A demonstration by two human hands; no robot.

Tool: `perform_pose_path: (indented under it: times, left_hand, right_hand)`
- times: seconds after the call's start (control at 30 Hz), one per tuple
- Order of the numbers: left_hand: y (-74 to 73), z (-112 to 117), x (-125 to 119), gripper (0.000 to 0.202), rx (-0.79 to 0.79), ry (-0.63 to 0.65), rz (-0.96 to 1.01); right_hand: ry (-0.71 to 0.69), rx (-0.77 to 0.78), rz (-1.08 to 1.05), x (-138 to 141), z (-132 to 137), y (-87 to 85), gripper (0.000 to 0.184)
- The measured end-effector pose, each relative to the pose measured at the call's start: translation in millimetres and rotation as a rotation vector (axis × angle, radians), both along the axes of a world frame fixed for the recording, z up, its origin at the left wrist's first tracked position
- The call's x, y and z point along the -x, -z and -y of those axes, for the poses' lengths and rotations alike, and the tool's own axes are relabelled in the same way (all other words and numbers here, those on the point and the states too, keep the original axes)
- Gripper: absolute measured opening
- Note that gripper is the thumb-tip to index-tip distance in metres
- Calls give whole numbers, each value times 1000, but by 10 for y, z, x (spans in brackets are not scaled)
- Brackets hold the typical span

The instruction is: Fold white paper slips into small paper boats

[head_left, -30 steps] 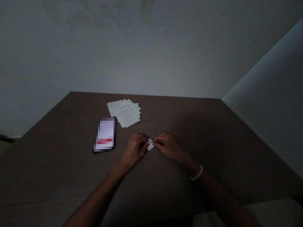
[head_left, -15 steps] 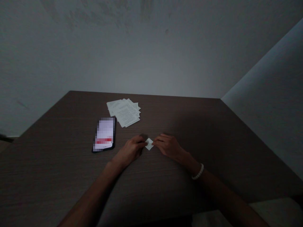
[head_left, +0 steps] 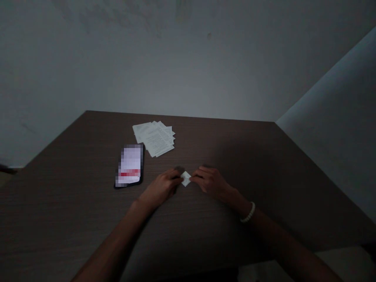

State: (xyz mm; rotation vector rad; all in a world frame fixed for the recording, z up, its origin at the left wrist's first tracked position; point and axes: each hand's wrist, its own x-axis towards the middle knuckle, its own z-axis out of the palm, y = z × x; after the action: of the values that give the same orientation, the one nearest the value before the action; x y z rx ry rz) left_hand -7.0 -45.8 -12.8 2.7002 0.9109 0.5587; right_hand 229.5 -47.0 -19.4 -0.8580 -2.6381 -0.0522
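A small diamond-shaped piece of folded paper is low over the dark table, between my two hands. My left hand pinches its left corner with thumb and fingers. On the opposite corner, the fingertips of my right hand are closed as well. The paper is pale with faint marks, too small to read. Whether it touches the tabletop, I cannot tell. A pale beaded bracelet circles my right wrist.
Several printed paper sheets lie fanned out beyond my left hand. Nearer, a phone with a lit, blurred screen lies on the brown wooden table. A grey wall rises behind the table's far edge.
The view has shifted very slightly. Both hands keep their hold on the folded paper, with the right fingers barely moved; the phone and sheets stay in place.
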Motion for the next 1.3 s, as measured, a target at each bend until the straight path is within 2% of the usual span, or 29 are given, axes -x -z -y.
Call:
perform_pose_path:
  times: [0.37, 0.47, 0.6, 0.67, 0.73, 0.83, 1.0, 1.17, 1.3]
  left_hand:
    - [-19, 57, 9, 29, 31, 2, 17]
    - [-29, 78, -35, 20, 24, -47, 44]
    - [20, 80, -108, 21, -1, -153, 146]
    - [64, 68, -129, 22, 6, -166, 170]
    - [99, 58, -137, 22, 18, -176, 185]
    - [110, 57, -139, 23, 16, -184, 193]
    - [57, 89, -157, 23, -11, -150, 135]
    - [7, 119, -165, 23, -21, -124, 68]
    - [-2, 120, -132, 21, -5, -97, 59]
  right_hand:
    - [3, 20, 80, -17, 34, -39, 22]
    - [-13, 21, 79, -27, 37, -31, 23]
    - [-11, 26, 93, -33, 53, -50, 22]
    - [-7, 32, 107, -36, 62, -57, 22]
    - [-2, 57, 72, -41, 68, -47, 24]
    - [61, 147, -93, -42, 71, 0, 24]
    - [161, 248, -299, -9, 61, 64, 11]
    - [169, 250, -318, 20, 47, 45, 9]
    - [112, 191, -213, 12, 43, 1, 11]
